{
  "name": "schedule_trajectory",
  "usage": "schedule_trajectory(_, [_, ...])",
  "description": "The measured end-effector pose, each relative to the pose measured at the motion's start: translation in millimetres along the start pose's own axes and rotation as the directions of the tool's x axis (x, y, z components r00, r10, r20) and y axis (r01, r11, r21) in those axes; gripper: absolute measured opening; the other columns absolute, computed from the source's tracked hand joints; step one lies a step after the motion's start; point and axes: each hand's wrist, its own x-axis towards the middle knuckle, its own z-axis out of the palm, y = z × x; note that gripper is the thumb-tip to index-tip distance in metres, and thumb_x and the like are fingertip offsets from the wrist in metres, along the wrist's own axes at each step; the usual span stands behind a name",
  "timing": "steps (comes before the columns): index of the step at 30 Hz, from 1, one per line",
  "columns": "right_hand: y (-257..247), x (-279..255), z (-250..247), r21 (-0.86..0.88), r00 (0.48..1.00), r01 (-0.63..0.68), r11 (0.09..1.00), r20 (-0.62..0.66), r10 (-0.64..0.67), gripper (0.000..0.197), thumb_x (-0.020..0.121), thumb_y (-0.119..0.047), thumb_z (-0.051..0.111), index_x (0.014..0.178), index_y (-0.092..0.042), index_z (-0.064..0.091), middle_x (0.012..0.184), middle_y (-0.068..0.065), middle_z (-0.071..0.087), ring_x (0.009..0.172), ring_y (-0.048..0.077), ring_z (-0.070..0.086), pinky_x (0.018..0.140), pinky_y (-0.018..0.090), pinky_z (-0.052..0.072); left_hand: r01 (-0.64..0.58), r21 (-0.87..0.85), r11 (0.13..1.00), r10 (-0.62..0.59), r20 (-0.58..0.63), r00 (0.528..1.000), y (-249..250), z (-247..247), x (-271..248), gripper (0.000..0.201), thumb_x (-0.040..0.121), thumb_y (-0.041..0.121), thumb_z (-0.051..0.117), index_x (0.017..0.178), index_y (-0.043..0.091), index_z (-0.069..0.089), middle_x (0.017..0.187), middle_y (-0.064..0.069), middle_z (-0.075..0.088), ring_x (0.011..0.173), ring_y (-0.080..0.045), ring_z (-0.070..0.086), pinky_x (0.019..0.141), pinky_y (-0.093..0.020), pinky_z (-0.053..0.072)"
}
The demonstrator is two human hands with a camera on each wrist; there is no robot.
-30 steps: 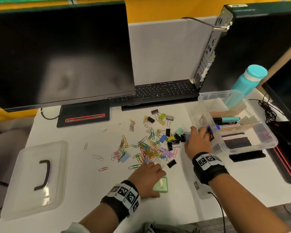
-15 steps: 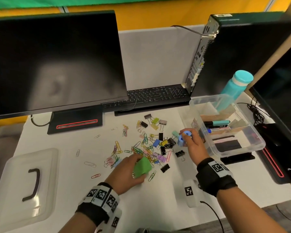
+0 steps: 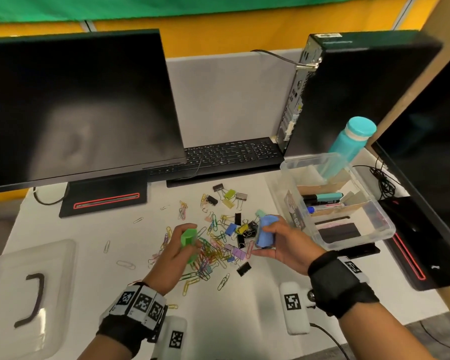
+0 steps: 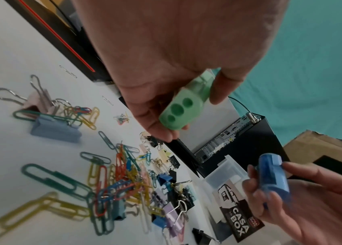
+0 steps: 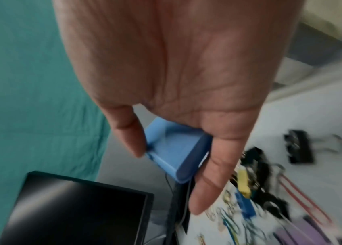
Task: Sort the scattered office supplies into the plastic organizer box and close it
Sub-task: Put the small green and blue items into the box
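Note:
My left hand grips a green plastic sharpener with three holes in its end, lifted above the pile of coloured paper clips and binder clips on the white desk. My right hand holds a blue plastic sharpener between thumb and fingers, just left of the clear organizer box. The box stands open at the right, with markers and cardboard dividers inside.
The box's clear lid with a dark handle lies at the desk's left edge. A monitor, keyboard, computer tower and teal bottle stand behind. A second monitor's base sits right of the box.
Both hands have lifted off the desk, the left with the green sharpener and the right with the blue one, and now hold them up facing each other over the clip pile.

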Motion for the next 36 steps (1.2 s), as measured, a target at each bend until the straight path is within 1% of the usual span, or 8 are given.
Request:
schedule_trajectory(5, [-41, -32, -16, -0.407, 0.968, 0.205, 0.89, -0.051, -0.246, 0.026, 0.088, -0.009, 0.061, 0.104, -0.019, 0.043, 0.11, 0.013, 0.056, 0.088, 0.028, 0.067, 0.058, 0.032, 0.058, -0.012, -0.04, 0.999, 0.01, -0.042, 0.999, 12, 21, 13, 0.017, 0.101, 0.024, 0.036, 0.116, 0.027, 0.045, 0.074, -0.012, 0.056, 0.067, -0.017, 0.055, 0.064, -0.023, 0.049])
schedule_trajectory(8, [-63, -47, -44, -0.469, 0.885, 0.33, 0.819, -0.147, -0.441, 0.025, 0.089, -0.002, 0.057, 0.099, -0.017, 0.039, 0.099, 0.015, 0.063, 0.071, 0.025, 0.066, 0.05, 0.031, 0.053, 0.018, -0.068, 0.998, -0.022, -0.055, 0.998, 13, 34, 19, 0.028, 0.096, 0.044, 0.034, 0.114, 0.03, 0.051, 0.085, -0.006, 0.062, 0.082, -0.017, 0.061, 0.079, -0.03, 0.047])
schedule_trajectory(11, [-78, -54, -78, -0.759, 0.804, 0.29, 0.582, -0.136, -0.578, 0.028, 0.089, -0.004, 0.056, 0.102, -0.015, 0.033, 0.083, 0.01, 0.052, 0.064, 0.017, 0.052, 0.054, 0.018, 0.047, 0.068, -0.115, 0.991, -0.077, -0.071, 0.994, 20, 52, 21, 0.034, 0.1, 0.039, 0.032, 0.122, 0.024, 0.052, 0.107, -0.006, 0.064, 0.096, -0.013, 0.061, 0.076, -0.019, 0.046])
schedule_trajectory(15, [-88, -56, -111, -0.875, 0.938, 0.068, 0.48, -0.108, -0.33, 0.029, 0.09, -0.013, 0.055, 0.101, -0.021, 0.03, 0.083, 0.001, 0.047, 0.069, 0.011, 0.049, 0.063, 0.022, 0.043, 0.08, -0.088, 0.993, -0.082, -0.017, 0.997, 32, 68, 25, 0.031, 0.101, 0.022, 0.033, 0.125, 0.017, 0.052, 0.106, -0.004, 0.065, 0.073, 0.001, 0.06, 0.055, -0.007, 0.044])
schedule_trajectory(19, [-91, -56, -127, -0.962, 0.961, -0.033, 0.271, -0.105, -0.254, 0.039, 0.084, -0.013, 0.067, 0.111, -0.025, 0.041, 0.112, 0.004, 0.052, 0.095, 0.018, 0.057, 0.08, 0.027, 0.048, 0.063, -0.127, 0.99, -0.065, -0.016, 0.998, 39, 76, 27, 0.032, 0.096, 0.01, 0.047, 0.124, 0.026, 0.048, 0.116, 0.0, 0.065, 0.09, -0.009, 0.066, 0.064, -0.019, 0.052])
schedule_trajectory(26, [-86, -46, -126, -0.964, 0.975, -0.073, 0.254, -0.123, -0.186, 0.032, 0.088, -0.013, 0.062, 0.118, -0.02, 0.055, 0.115, -0.001, 0.052, 0.105, 0.016, 0.053, 0.087, 0.022, 0.039, 0.04, -0.113, 0.993, -0.045, -0.044, 0.998, 37, 82, 25, 0.042, 0.084, 0.004, 0.065, 0.12, 0.018, 0.05, 0.122, -0.004, 0.061, 0.105, -0.025, 0.065, 0.091, -0.038, 0.054])
schedule_trajectory(30, [-77, -36, -124, -0.943, 0.947, -0.201, 0.267, -0.256, -0.193, 0.029, 0.086, -0.017, 0.063, 0.113, -0.014, 0.053, 0.109, 0.008, 0.06, 0.1, 0.022, 0.057, 0.087, 0.029, 0.043, 0.029, -0.101, 0.995, -0.033, -0.039, 0.999, 37, 86, 22, 0.044, 0.082, 0.002, 0.068, 0.118, 0.019, 0.051, 0.12, -0.003, 0.06, 0.101, -0.021, 0.068, 0.084, -0.027, 0.056])
schedule_trajectory(36, [-76, -28, -123, -0.879, 0.933, -0.139, 0.456, -0.271, -0.238, 0.018, 0.086, -0.015, 0.065, 0.076, -0.026, 0.054, 0.096, 0.007, 0.068, 0.092, 0.022, 0.065, 0.091, 0.038, 0.05, 0.02, -0.103, 0.994, -0.023, -0.025, 0.999, 30, 88, 23, 0.047, 0.077, 0.009, 0.076, 0.116, 0.023, 0.054, 0.119, -0.005, 0.062, 0.099, -0.022, 0.068, 0.085, -0.031, 0.055])
